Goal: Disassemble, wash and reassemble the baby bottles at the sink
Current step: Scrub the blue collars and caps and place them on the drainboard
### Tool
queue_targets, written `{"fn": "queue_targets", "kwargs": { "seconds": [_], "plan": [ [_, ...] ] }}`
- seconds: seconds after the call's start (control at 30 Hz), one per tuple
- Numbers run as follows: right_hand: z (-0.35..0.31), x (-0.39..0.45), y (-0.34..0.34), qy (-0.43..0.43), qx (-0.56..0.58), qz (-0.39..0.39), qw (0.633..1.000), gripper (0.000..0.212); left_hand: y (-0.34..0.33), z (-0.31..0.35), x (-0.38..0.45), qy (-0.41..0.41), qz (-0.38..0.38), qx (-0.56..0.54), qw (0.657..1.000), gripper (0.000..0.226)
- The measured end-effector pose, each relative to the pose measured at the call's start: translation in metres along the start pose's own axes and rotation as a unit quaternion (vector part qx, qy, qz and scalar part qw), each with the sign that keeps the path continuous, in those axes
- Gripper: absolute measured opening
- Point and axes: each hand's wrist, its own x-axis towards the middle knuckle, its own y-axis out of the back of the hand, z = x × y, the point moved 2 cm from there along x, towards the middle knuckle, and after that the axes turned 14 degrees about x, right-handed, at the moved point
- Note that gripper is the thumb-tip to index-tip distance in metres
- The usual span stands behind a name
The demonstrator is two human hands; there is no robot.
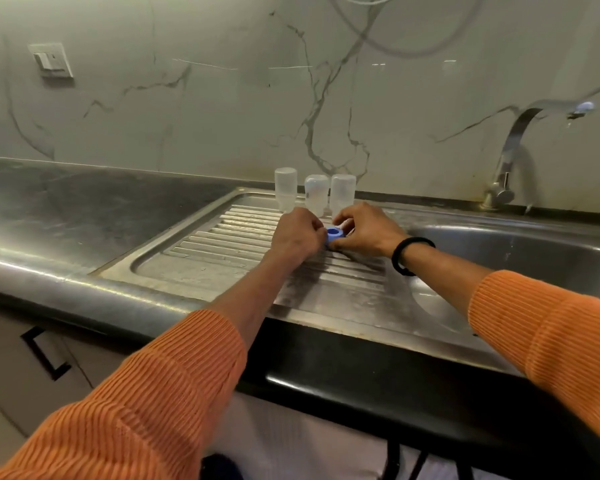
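A white wall switch [51,60] is sitting far left of the fingers; a black cabinet handle [45,355] is showing well below them.
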Motion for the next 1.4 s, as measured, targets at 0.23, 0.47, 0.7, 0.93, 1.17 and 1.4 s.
{"fn": "queue_targets", "kwargs": {
  "seconds": [0.23, 0.47, 0.7, 0.93, 1.17, 1.4],
  "plan": [
    [0.033, -0.028, 0.065, -0.024, -0.037, 0.003, 0.999, 0.031, -0.006, 0.05, -0.001, -0.032, 0.056, -0.012, 0.998, 0.027],
    [0.125, -0.095, 0.147, -0.112, -0.125, -0.071, 0.983, 0.011, -0.053, 0.171, -0.019, -0.191, -0.017, 0.051, 0.98, 0.023],
    [0.211, -0.132, 0.161, -0.211, -0.242, -0.167, 0.932, 0.022, -0.14, 0.253, -0.035, -0.188, -0.452, 0.21, 0.846, 0.04],
    [0.222, -0.13, 0.135, -0.159, -0.23, -0.235, 0.931, 0.049, -0.175, 0.253, -0.032, -0.148, -0.473, 0.23, 0.838, 0.021],
    [0.216, -0.133, 0.101, -0.148, -0.311, -0.324, 0.881, 0.047, -0.177, 0.249, -0.016, -0.183, -0.369, 0.272, 0.87, 0.029],
    [0.216, -0.124, 0.127, -0.201, -0.187, -0.155, 0.949, 0.053, -0.18, 0.25, -0.007, -0.086, -0.273, 0.061, 0.956, 0.027]
  ]
}}
